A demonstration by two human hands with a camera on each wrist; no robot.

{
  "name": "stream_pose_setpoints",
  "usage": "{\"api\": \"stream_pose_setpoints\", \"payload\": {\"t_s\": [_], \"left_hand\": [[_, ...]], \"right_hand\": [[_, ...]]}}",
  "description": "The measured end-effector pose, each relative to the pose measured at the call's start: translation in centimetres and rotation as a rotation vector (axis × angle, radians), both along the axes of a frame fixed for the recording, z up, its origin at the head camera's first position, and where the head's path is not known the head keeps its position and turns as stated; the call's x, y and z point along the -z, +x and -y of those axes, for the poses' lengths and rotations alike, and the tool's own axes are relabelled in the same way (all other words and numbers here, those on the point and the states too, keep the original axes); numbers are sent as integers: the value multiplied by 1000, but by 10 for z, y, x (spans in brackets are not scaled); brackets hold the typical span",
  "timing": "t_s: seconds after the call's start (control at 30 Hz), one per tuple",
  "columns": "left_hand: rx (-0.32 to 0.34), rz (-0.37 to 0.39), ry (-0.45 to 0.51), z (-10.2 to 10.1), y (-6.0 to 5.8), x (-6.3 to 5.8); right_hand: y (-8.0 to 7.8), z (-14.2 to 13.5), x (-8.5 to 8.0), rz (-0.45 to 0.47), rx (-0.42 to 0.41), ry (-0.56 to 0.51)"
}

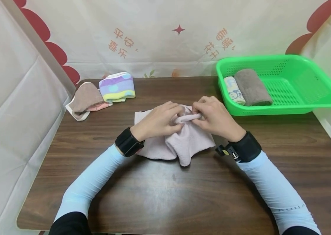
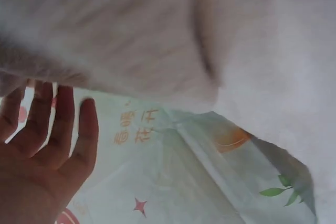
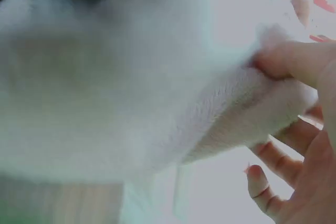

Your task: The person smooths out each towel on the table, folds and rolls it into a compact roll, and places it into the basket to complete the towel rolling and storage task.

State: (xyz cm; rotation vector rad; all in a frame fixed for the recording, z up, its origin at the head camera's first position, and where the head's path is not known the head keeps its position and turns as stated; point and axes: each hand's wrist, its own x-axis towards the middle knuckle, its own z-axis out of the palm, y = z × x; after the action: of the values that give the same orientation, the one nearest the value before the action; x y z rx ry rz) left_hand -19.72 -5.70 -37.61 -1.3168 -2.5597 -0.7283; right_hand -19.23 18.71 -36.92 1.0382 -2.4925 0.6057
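A pale pink towel (image 1: 187, 138) is bunched up over the middle of the table, its lower part hanging in loose folds. My left hand (image 1: 165, 119) grips its upper edge from the left, and my right hand (image 1: 212, 114) pinches the same edge a short way to the right. Between them the edge forms a thick roll. In the right wrist view, the thumb (image 3: 289, 61) presses on the towel cloth (image 3: 226, 114) with other fingers behind it. The left wrist view shows the left hand's fingers (image 2: 63, 119) spread below the cloth (image 2: 131, 40), which hides their tips.
A green plastic basket (image 1: 289, 111) stands at the back right, holding a rolled grey-brown towel (image 1: 252, 86) and a smaller patterned white roll (image 1: 233, 90). At the back left lie a striped purple and yellow towel (image 1: 117, 86) and a brown cloth (image 1: 86, 98) on the wooden table (image 1: 159, 195).
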Motion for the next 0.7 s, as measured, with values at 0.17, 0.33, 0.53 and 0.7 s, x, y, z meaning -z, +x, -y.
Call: {"api": "stream_pose_setpoints", "payload": {"t_s": [0.17, 0.33, 0.53, 0.7], "left_hand": [[10, -30, 85, 9, -1, -11], [-1, -31, 216, 21, -8, -20], [-22, 1, 243, 36, -14, -24], [-116, -85, 163, 61, -22, -27]], "right_hand": [[-1, -10, -9, -30, -73, -46], [-3, -16, -13, 81, -244, -66], [-3, -25, -17, 295, -322, -54], [-4, -36, -14, 419, -164, 185]]}}
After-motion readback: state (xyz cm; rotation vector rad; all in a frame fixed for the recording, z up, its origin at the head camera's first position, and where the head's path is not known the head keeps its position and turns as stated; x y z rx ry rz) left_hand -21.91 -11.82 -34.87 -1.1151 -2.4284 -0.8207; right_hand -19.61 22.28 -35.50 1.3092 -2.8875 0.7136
